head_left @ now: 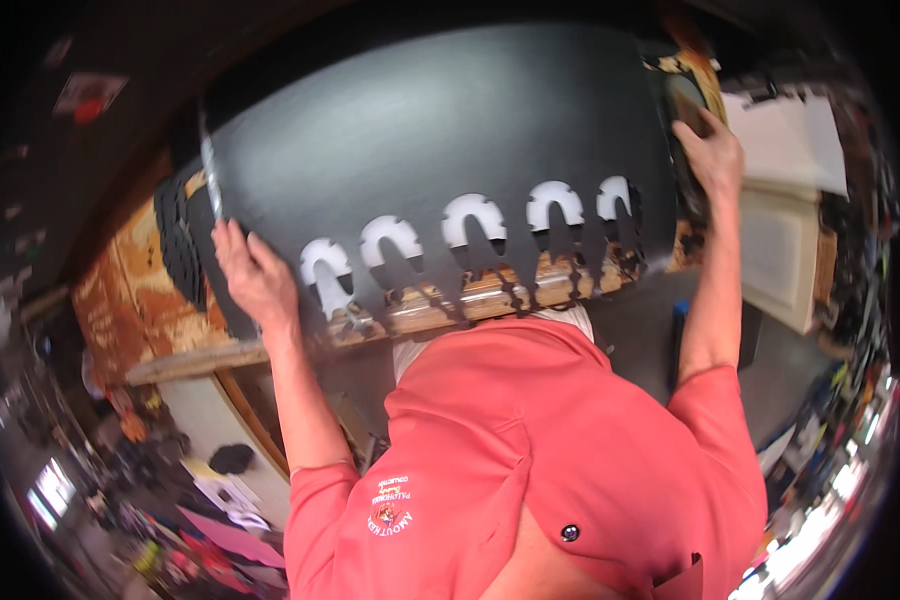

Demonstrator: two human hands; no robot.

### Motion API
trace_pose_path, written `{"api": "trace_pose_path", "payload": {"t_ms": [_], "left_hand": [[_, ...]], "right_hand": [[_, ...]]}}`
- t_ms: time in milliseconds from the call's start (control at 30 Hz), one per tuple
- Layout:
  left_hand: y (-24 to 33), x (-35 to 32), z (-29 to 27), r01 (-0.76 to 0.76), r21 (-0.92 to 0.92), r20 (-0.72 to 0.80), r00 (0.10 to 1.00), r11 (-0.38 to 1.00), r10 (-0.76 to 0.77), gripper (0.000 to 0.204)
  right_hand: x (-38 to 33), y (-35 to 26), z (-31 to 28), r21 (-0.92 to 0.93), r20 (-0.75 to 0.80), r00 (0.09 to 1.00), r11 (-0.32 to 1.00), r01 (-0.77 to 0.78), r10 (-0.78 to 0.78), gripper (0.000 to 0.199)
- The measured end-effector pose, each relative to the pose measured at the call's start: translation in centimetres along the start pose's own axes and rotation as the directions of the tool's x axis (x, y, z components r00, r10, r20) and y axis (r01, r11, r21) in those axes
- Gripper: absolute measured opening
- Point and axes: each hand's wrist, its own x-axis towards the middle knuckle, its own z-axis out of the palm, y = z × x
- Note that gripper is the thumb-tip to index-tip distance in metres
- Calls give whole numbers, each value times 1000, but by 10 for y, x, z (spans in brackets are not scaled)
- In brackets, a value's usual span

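A wide, smooth black sheet [440, 120] stretches across the bench in front of me. Along its near edge runs a row of horseshoe-shaped openings, several with white U shapes [475, 222] showing. My left hand [258, 275] is at the sheet's left edge, thumb over the top and fingers along the side, closed on it. At the far right, my right hand [712, 155] is closed around the sheet's right side, beside a dark strip. Motion blurs the edges, and the fingertips under the sheet are hidden.
Below the sheet lies a worn wooden bench [140, 285] with a rounded front rail [195, 362]. Black cut scraps [178, 240] are heaped at its left end. A pale cabinet [782, 250] with a white sheet [795, 140] above it stands to the right. Clutter surrounds the floor.
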Motion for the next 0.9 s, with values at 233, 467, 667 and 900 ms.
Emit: {"api": "trace_pose_path", "payload": {"t_ms": [233, 467, 667, 900], "left_hand": [[6, 2, 2, 45, -31, -44, 998, 999, -46, 35], [5, 7, -10, 21, -63, 44, 999, 998, -18, 39], [-36, 21, -43, -2, -311, 233, 969, 950, 79, 44], [-62, 17, -32, 80, -607, 219, 973, 791, 69, 47]], "right_hand": [[0, -51, -78, 54, -247, 960, 987, 154, -136, 64], [-107, -243, 8, 508, 10, 909, 786, 354, -416, 60], [-165, -378, 92, 351, -52, 732, 674, 650, -679, 61], [-191, -375, 105, 382, 24, 532, 499, 778, -847, 93]]}}
